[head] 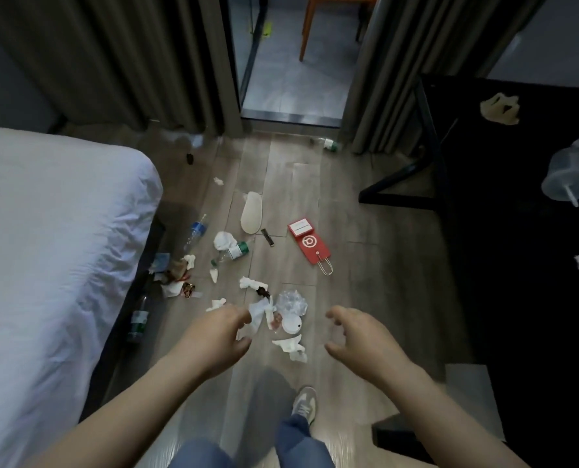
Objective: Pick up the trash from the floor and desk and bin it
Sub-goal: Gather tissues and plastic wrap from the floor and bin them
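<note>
Trash is scattered over the wooden floor. Crumpled white tissues [290, 346] lie in front of my feet, with a clear plastic wrapper [291, 302] and a white round lid [291, 324] beside them. Farther off are a red paper bag [310, 246], a beige insole [251, 214], and plastic bottles [234, 253], [195, 231]. A green bottle [139, 319] lies against the bed base. My left hand [219, 336] and my right hand [360, 336] reach forward above the pile, fingers loosely curled, holding nothing.
A white bed [45, 248] fills the left side. A black desk [517, 197] on the right carries a plastic cup [566, 173] and a crumpled bag [499, 108]. Grey curtains [129, 62] and a glass door [291, 79] stand ahead, with a bottle [328, 143] by the curtain.
</note>
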{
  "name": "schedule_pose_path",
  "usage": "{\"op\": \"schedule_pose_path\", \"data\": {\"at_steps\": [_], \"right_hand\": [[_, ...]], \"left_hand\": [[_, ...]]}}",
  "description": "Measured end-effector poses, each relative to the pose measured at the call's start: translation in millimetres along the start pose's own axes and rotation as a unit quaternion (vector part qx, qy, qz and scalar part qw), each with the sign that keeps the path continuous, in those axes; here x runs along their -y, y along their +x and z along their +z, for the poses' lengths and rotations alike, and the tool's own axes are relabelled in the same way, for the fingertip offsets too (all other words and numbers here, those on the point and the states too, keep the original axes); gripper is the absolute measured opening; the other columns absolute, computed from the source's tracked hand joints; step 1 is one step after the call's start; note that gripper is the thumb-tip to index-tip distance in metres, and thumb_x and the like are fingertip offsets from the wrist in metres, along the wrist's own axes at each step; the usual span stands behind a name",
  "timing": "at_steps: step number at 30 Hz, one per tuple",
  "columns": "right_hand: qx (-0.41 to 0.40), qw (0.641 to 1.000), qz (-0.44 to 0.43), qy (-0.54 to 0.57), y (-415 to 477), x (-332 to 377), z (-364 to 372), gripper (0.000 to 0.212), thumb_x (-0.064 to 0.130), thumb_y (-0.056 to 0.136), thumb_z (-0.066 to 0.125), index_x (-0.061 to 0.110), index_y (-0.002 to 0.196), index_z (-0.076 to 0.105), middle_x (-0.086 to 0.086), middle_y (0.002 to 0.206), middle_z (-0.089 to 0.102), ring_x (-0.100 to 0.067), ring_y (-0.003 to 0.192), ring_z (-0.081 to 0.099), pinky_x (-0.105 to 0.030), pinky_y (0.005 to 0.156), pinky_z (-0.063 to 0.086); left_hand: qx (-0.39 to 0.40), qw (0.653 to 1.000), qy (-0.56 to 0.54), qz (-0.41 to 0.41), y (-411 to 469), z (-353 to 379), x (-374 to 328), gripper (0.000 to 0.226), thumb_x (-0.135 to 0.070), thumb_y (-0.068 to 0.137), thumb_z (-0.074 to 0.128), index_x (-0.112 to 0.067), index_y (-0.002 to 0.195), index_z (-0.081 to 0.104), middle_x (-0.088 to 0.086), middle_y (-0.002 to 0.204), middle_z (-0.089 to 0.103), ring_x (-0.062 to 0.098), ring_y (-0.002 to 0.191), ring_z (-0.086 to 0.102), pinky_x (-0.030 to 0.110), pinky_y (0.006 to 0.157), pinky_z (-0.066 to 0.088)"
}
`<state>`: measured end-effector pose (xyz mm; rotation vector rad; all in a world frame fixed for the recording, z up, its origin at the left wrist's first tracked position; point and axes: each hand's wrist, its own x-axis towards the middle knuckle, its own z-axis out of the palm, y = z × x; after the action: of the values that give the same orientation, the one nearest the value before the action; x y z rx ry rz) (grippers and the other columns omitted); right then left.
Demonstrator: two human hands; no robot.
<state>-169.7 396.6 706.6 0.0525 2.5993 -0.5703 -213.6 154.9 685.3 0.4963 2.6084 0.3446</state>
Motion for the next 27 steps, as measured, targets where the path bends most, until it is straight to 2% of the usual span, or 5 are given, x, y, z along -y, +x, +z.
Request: {"op": "schedule_pose_path", "data": {"at_steps": [5,12,22,25,27], "right_hand": [[0.008,0.999,0.009,0.033,72.1,-40.8,35.9,0.046,0.03,0.088,0.059,0.027,0.133,0.048,0.003,0.125,0.058,-0.014,0.115,0.054,-0.025,0.09,0.041],[0.034,0.996,0.062,0.051,168.1,-95.8,169.7,0.046,0.034,0.089,0.057,0.025,0.133,0.048,0.001,0.127,0.056,-0.017,0.117,0.055,-0.033,0.092,0.047],[0.052,0.997,0.059,0.007,311.4,-195.2,383.2,0.043,0.036,0.087,0.058,0.023,0.128,0.049,0.001,0.125,0.053,-0.021,0.113,0.054,-0.032,0.082,0.044],[0.058,0.998,0.031,0.001,356.2,-220.6,442.0,0.047,0.037,0.086,0.06,0.019,0.127,0.049,-0.002,0.121,0.052,-0.024,0.112,0.053,-0.037,0.087,0.044],[0.049,0.999,0.005,-0.003,386.0,-234.7,474.3,0.048,0.038,0.085,0.061,0.018,0.127,0.049,-0.003,0.119,0.052,-0.024,0.111,0.052,-0.038,0.089,0.043]], "left_hand": [[0.029,0.999,0.006,-0.035,76.2,55.1,26.1,0.029,-0.036,0.087,0.052,-0.027,0.114,0.056,-0.007,0.112,0.062,0.013,0.102,0.058,0.028,0.083,0.049],[0.065,0.997,0.014,-0.048,173.2,178.8,83.8,0.032,-0.032,0.085,0.053,-0.019,0.114,0.059,0.002,0.112,0.064,0.021,0.104,0.059,0.031,0.083,0.048],[0.064,0.997,0.048,-0.02,292.1,386.5,177.2,0.029,-0.037,0.088,0.051,-0.016,0.106,0.059,0.002,0.105,0.063,0.022,0.095,0.06,0.035,0.076,0.05],[0.065,0.996,0.06,0.014,326.6,445.5,207.6,0.029,-0.038,0.087,0.051,-0.016,0.104,0.058,0.004,0.102,0.062,0.024,0.093,0.059,0.038,0.077,0.05],[0.054,0.994,0.085,0.052,348.2,480.0,224.4,0.03,-0.037,0.087,0.051,-0.018,0.111,0.056,0.003,0.104,0.06,0.024,0.093,0.059,0.036,0.076,0.051]]}}
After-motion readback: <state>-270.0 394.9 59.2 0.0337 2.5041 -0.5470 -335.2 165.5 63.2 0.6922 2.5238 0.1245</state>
